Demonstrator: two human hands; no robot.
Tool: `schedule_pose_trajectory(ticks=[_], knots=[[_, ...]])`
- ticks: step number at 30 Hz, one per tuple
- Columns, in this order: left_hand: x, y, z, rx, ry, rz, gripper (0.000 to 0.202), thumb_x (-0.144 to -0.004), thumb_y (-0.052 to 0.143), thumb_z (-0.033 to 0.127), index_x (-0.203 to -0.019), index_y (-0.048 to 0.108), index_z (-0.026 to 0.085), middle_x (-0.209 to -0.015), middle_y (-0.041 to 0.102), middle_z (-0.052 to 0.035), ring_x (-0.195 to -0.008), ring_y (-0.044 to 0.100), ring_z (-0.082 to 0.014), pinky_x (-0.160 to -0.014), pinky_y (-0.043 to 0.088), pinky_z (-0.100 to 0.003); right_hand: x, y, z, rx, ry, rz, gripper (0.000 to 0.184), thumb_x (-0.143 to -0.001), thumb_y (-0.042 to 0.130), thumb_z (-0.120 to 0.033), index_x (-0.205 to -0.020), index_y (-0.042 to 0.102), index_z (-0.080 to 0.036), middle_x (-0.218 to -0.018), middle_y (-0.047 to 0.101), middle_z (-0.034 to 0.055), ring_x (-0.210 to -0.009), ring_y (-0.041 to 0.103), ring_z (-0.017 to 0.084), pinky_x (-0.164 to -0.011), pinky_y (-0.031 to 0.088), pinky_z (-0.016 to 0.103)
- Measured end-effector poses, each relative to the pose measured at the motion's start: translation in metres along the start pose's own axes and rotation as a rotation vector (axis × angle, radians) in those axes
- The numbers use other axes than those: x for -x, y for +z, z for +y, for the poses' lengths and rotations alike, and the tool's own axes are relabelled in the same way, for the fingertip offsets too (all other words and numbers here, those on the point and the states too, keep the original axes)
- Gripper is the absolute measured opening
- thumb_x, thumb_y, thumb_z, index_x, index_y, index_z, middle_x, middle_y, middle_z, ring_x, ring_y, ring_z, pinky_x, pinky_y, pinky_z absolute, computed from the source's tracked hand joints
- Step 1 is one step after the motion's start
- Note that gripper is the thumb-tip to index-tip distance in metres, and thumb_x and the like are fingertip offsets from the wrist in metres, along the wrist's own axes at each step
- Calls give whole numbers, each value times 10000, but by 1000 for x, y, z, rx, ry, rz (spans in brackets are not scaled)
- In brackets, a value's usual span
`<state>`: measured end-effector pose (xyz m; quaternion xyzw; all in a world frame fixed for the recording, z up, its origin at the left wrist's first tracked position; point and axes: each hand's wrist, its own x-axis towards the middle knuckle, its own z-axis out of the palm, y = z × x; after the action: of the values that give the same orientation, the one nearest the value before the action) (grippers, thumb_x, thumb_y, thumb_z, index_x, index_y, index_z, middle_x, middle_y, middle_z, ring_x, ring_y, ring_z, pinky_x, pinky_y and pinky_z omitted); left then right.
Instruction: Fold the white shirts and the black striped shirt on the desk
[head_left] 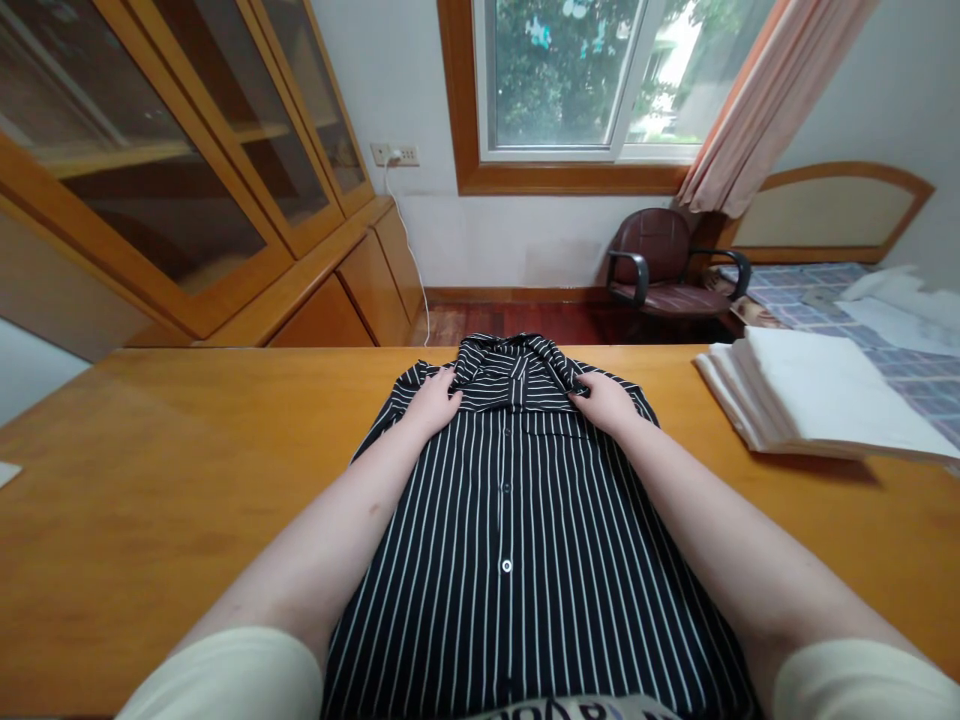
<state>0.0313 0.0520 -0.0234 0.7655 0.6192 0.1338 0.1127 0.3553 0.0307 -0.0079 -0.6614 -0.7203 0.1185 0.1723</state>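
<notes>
A black shirt with thin white stripes (547,530) lies front up on the wooden table, its collar toward the far edge and its buttons running down the middle. My left hand (435,402) grips the cloth beside the left side of the collar. On the other side, my right hand (604,402) pinches the collar's right edge between thumb and fingers. Between the hands the upper part is bunched, with stripes running crosswise there. The shirt's lower end passes out of view near my body.
The wooden table (187,480) spans the foreground. A stack of white folded sheets (832,390) sits at its right. Beyond are a brown armchair (664,260), a bed (817,290) and a window (562,80). A glass-door cabinet (225,130) stands at the left.
</notes>
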Motion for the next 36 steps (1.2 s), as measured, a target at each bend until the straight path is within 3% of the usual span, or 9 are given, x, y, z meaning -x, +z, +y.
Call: schedule_pose_trajectory(ticks=[3, 8, 11, 15, 20, 24, 28, 32, 36], knots=[[-1, -1, -4, 102, -61, 102, 413, -870, 451, 325, -1216, 586, 146, -1299, 570, -112, -1248, 475, -245, -1065, 343, -373, -3, 4, 2, -122, 94, 56, 290, -836, 502, -373, -970, 700, -208, -1035, 691, 78, -993, 618, 254, -865, 461, 366], [-6, -14, -20, 409, -182, 228, 330, -853, 452, 343, -1021, 668, 160, -1018, 701, -67, -954, 632, -223, -879, 480, -346, -10, 0, 28, -642, 282, 287, 379, -781, 553, -450, -978, 676, -151, -927, 712, 77, -907, 643, 239, -816, 487, 349], [-9, -41, -28, 532, -204, 288, 339, -818, 480, 331, -1040, 653, 140, -1002, 703, -63, -919, 634, -205, -858, 489, -322, -12, -20, 42, -838, 282, 377, 411, -732, 608, -474, -975, 666, -148, -927, 709, 69, -900, 645, 232, -808, 500, 345], [9, -85, -39, 456, -89, 338, 350, -781, 498, 377, -993, 671, 158, -964, 708, -38, -929, 624, -205, -888, 477, -322, 4, -59, 54, -803, 183, 414, 372, -699, 652, -474, -928, 680, -182, -885, 707, 44, -875, 648, 229, -817, 505, 364], [59, -98, -64, 284, -15, 95, 333, -739, 518, 446, -917, 712, 243, -994, 713, -20, -955, 625, -233, -929, 464, -342, 47, -79, 74, -618, 103, 290, 346, -635, 701, -516, -807, 698, -216, -841, 708, 45, -851, 650, 261, -840, 503, 416], [85, -78, -83, 217, 69, -159, 342, -759, 483, 456, -920, 716, 265, -1002, 712, -16, -966, 630, -224, -942, 458, -348, 73, -72, 82, -449, -4, -33, 310, -687, 651, -508, -781, 710, -218, -856, 720, 58, -877, 643, 278, -862, 489, 406], [95, -68, -87, 125, 110, -232, 370, -762, 498, 440, -1030, 685, 266, -1154, 666, -18, -1098, 578, -214, -1025, 388, -346, 86, -67, 81, -209, -100, -303, 249, -763, 573, -418, -844, 718, -234, -872, 726, 36, -874, 645, 262, -834, 493, 380], [101, -68, -73, -15, 137, -259, 522, -760, 540, 494, -1222, 595, 257, -1326, 555, -44, -1240, 476, -228, -1073, 327, -359, 92, -69, 69, -8, -102, -298, 353, -742, 615, -428, -1031, 690, -241, -1017, 710, 50, -944, 644, 264, -866, 487, 374], [104, -58, -55, -134, 25, -351, 767, -732, 571, 566, -1417, 383, 277, -1511, 288, -77, -1369, 298, -288, -1112, 228, -446, 94, -65, 52, 108, -125, -301, 494, -748, 619, -484, -1174, 635, -234, -1150, 652, 82, -1026, 620, 269, -908, 477, 371]])
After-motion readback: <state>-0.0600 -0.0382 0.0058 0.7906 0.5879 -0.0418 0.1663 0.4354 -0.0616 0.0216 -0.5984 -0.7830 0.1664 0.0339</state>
